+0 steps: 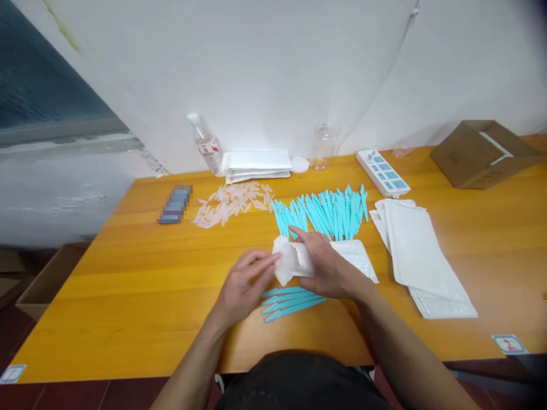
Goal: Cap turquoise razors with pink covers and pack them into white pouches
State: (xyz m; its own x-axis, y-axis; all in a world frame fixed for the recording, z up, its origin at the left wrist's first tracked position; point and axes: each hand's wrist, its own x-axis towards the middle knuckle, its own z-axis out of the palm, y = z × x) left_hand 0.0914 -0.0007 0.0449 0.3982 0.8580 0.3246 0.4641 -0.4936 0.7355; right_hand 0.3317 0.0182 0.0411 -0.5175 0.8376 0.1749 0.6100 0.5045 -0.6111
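A white padded envelope (304,259) is in my hands above the middle of the table, its crumpled mouth turned to the left. My right hand (327,265) wraps round its body, with the index finger stretched along the top edge. At the mouth, the fingers of my left hand (245,285) pinch the edge; the inside is hidden. Just below lie several slim turquoise plastic tools (293,304), side by side. Behind my right hand, a large pile of the same turquoise tools (337,210) is spread out. Another white padded envelope (354,256) lies flat, partly covered by my right forearm.
Small translucent pinkish pieces (233,202) lie scattered at back left, near a phone (175,204). Along the wall stand a bottle (208,145), stacked white envelopes (256,162), a clear jar (323,148), a power strip (383,172) and a cardboard box (478,154). More envelopes (423,256) lie right.
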